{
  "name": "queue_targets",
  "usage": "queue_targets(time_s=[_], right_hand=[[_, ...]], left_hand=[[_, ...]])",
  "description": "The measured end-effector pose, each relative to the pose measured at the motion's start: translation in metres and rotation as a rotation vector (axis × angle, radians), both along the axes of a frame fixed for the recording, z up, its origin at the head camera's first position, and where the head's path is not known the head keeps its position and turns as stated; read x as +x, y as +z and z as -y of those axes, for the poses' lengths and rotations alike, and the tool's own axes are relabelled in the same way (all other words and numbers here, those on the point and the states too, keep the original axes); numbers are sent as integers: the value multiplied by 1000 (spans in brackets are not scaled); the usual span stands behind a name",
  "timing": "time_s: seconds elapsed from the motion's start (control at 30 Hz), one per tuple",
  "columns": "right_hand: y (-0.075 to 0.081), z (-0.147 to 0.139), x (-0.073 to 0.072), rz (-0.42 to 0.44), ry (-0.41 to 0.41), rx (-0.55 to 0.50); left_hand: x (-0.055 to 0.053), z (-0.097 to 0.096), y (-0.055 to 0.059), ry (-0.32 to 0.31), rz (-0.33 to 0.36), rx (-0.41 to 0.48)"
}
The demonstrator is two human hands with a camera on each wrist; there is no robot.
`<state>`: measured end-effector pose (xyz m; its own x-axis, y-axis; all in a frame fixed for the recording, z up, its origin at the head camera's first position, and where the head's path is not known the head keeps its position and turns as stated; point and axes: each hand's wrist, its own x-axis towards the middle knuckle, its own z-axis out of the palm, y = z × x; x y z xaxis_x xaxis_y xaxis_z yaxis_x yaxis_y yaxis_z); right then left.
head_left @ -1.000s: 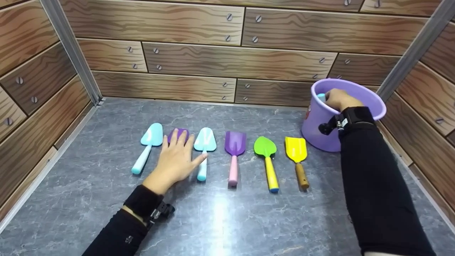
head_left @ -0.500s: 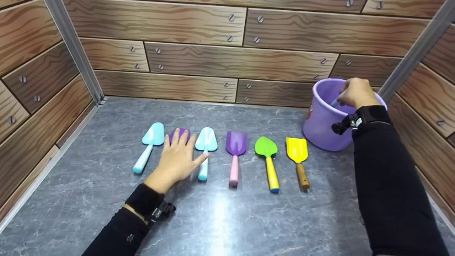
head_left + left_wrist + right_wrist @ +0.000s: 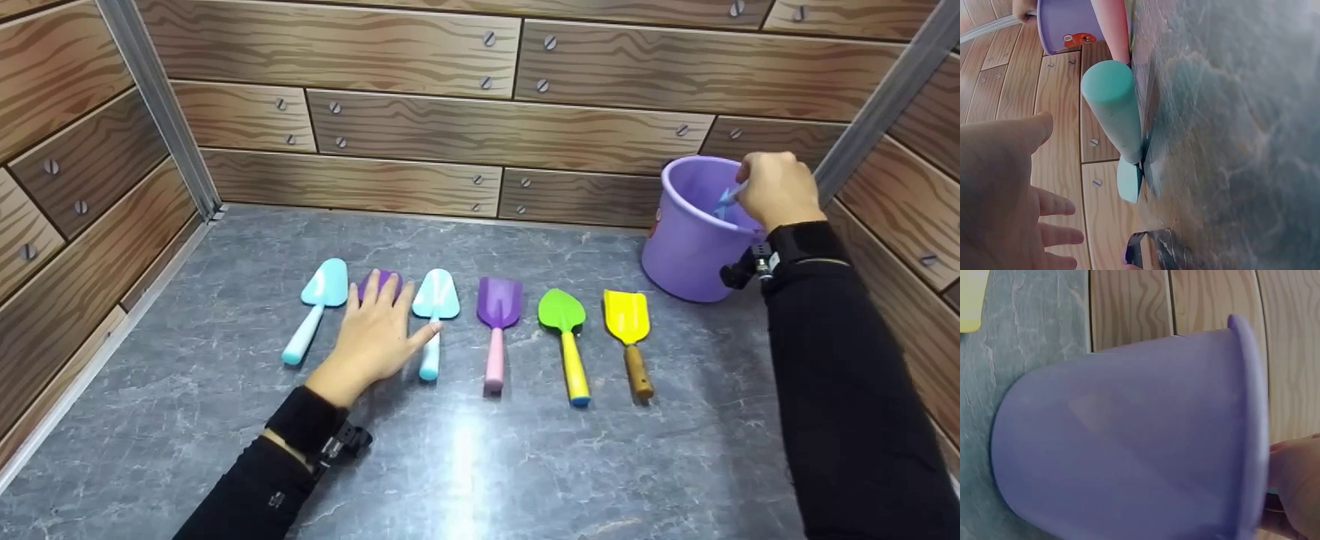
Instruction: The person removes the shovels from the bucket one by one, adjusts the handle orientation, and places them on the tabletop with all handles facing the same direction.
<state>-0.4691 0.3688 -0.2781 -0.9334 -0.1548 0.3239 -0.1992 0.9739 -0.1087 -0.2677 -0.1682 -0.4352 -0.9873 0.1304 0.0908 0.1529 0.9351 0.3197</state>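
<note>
My left hand lies with straight, spread fingers over a purple shovel, hiding most of it. Its thumb reaches across the handle of a light blue trowel, which stands close by in the left wrist view. Another light blue trowel lies left of the hand. At the right rim of a purple bucket, my right hand grips the pale handle of a blue hand tool. That tool's head points down inside the bucket, partly hidden by the rim.
Right of the left hand, a purple shovel with a pink handle, a green trowel with a yellow handle and a yellow shovel with a brown handle lie in a row. Wood-patterned walls enclose the grey surface.
My right hand has risen from inside the bucket and moved right, bringing the blue tool's handle up to the rim. The bucket has shifted slightly back. My left hand stays put.
</note>
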Motion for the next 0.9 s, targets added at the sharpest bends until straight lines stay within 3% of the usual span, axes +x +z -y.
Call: queue_targets(time_s=[0.07, 0.2, 0.3, 0.5, 0.63, 0.7, 0.9], right_hand=[[6, 0, 3, -33, 35, 105], [22, 3, 10, -65, 81, 413], [35, 5, 15, -42, 76, 576], [56, 4, 30, 3, -11, 697], [66, 1, 45, 10, -111, 641], [68, -2, 53, -37, -171, 534], [63, -2, 76, -366, -257, 116]], left_hand=[[0, 0, 1, -2, 0, 1], [-1, -1, 3, -1, 13, -8], [0, -1, 5, 1, 23, -18], [0, -1, 4, -6, 21, -9], [1, 0, 3, -1, 22, -13], [1, 0, 3, 0, 22, -10], [2, -2, 3, -5, 16, -7]])
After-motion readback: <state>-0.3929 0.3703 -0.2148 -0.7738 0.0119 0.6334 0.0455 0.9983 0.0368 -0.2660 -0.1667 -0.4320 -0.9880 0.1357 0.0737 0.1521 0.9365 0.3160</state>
